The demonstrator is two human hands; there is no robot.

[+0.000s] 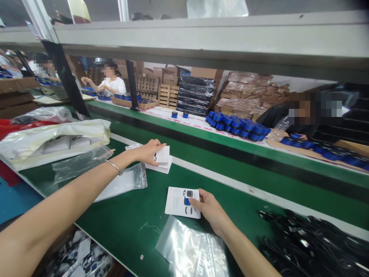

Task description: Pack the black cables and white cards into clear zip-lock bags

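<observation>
My left hand reaches across the green table and rests on a small stack of white leaflets, fingers curled over the top one. A thin bracelet circles that wrist. My right hand pinches the right edge of a single white leaflet printed with small product pictures, lying flat on the green surface. A clear zip bag lies just in front of that leaflet. Another clear bag lies beside my left forearm.
A pile of black cables fills the right. A large plastic bag of white items sits at left. Across the conveyor, blue round parts cluster, and other people work at the far side.
</observation>
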